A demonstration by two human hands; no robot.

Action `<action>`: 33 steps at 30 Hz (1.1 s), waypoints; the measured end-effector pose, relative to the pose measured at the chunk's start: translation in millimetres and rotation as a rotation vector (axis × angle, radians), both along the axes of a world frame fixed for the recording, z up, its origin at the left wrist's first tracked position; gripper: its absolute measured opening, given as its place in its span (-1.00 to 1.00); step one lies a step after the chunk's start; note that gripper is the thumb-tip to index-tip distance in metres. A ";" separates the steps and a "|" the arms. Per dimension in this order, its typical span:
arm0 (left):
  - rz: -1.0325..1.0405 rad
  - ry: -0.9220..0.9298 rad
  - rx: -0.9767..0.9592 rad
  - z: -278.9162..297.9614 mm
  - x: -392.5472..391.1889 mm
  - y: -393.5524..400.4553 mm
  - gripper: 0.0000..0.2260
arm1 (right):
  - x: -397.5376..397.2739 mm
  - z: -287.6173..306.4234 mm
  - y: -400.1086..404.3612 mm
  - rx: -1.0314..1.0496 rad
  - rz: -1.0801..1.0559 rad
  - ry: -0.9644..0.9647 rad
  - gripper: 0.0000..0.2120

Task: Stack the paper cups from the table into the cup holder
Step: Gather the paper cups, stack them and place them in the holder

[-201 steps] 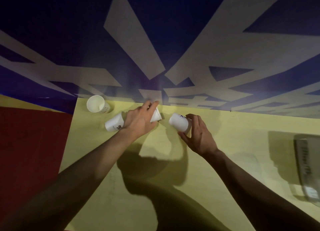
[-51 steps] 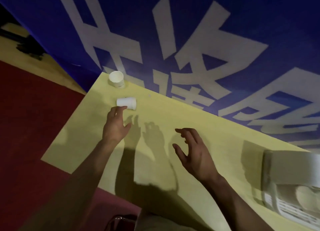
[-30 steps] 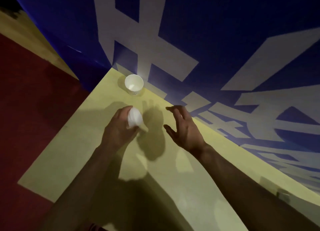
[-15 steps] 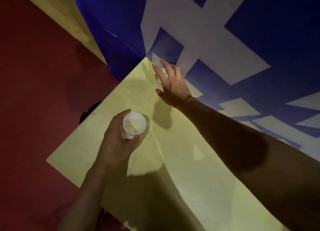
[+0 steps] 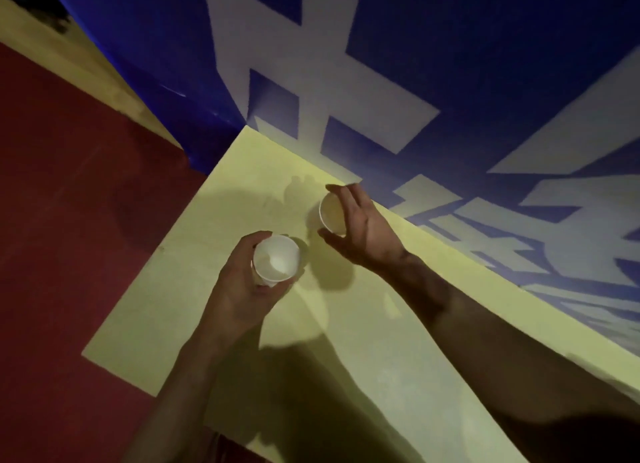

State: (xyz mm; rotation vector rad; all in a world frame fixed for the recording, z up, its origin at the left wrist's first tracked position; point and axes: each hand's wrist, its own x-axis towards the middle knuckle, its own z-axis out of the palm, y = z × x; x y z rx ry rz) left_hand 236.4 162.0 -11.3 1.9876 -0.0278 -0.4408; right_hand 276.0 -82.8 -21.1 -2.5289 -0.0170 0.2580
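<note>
Cups: left hand point(image 5: 242, 289) fingers wrapped around one cup point(image 5: 276, 262) at frame center; right hand point(image 5: 363, 234) fingers clamped on second cup point(image 5: 331, 213), upper right of it.

L hand point(image 5: 239, 289), R hand point(image 5: 363, 234) gripping cups.

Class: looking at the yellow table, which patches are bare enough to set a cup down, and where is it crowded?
Bare: the table from its left edge to the left hand, and the far corner by the blue banner. Crowded: mid-table, where the left hand's paper cup and the right hand's cup sit close.
</note>
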 end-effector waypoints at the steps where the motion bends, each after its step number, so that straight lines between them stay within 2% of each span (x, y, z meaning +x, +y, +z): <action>1: -0.041 -0.004 0.001 5.7 -0.5 -6.2 -0.34 | -22.7 8.3 -9.2 0.024 -0.031 -0.011 -0.26; 8: -0.335 -0.087 0.051 45.6 -33.8 -67.2 -0.35 | -190.2 50.3 -76.1 0.083 -0.223 -0.054 -0.27; 15: -0.492 -0.129 0.077 80.2 -135.9 -143.4 -0.36 | -318.7 88.4 -127.8 0.133 -0.404 -0.179 -0.28; 19: -0.530 -0.153 0.090 97.3 -210.7 -183.7 -0.33 | -385.0 97.1 -155.3 0.173 -0.412 -0.211 -0.29; 27: -0.443 -0.196 0.123 107.6 -360.8 -258.8 -0.34 | -525.9 99.5 -222.8 0.227 -0.365 -0.250 -0.31; 33: -0.542 -0.177 0.090 105.7 -449.4 -326.5 -0.37 | -642.3 104.0 -275.5 0.227 -0.505 -0.217 -0.34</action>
